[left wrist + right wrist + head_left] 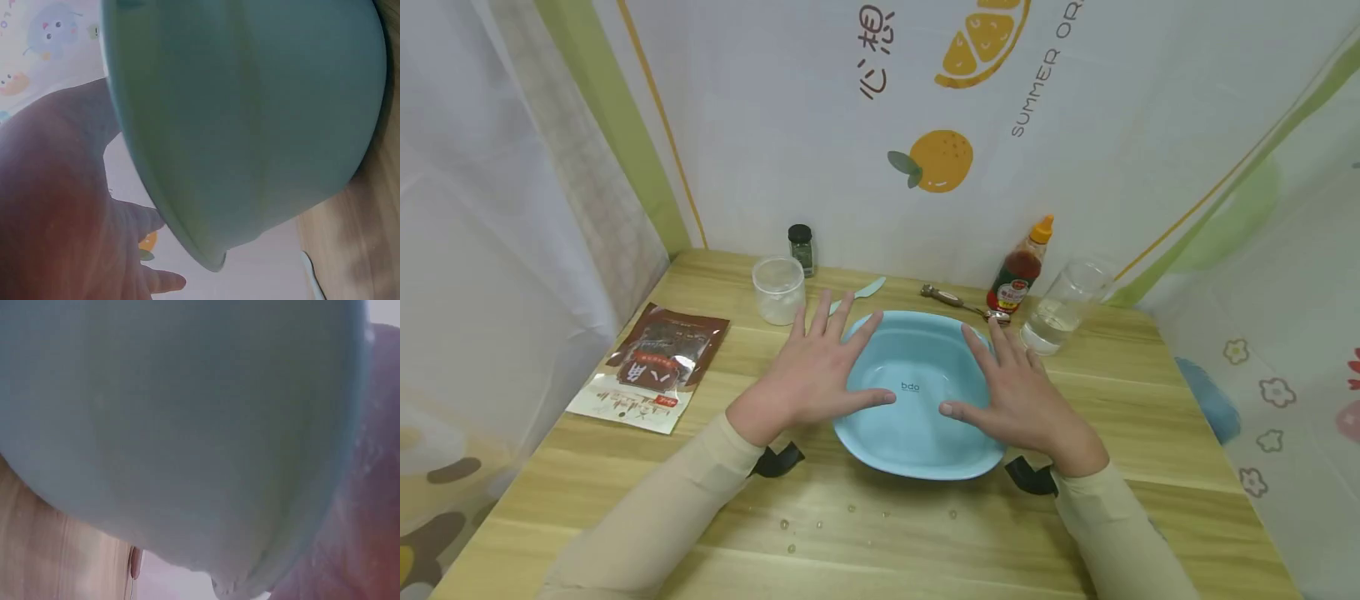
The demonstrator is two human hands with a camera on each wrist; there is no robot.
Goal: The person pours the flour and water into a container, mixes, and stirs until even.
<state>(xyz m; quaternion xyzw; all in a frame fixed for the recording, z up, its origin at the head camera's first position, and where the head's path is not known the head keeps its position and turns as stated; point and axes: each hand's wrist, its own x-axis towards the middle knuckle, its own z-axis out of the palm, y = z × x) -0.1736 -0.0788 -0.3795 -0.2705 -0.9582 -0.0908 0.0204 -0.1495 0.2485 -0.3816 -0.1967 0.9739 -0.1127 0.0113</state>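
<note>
A light blue plastic basin [917,437] marked "bdo" stands on the wooden table, and its visible inside holds no objects. Over its left rim my left hand [820,367] is spread, fingers straight and apart, thumb pointing inward. My right hand [1022,392] mirrors it above the right rim, also with extended fingers. Neither hand grips anything. From the left wrist, the basin's outer wall [250,125] fills the view, the left hand [56,194] beside its rim. The right wrist view has the basin wall [175,425] with the blurred right hand [356,531] next to it; contact is unclear.
Behind the basin are a translucent cup [778,292], a black-capped spice jar [802,250], a pale green spreader [870,288], a spoon [951,299], a ketchup bottle [1017,275] and a glass of water [1052,323]. A brown-and-white spice packet [655,367] lies left. Water drops [785,524] dot the front.
</note>
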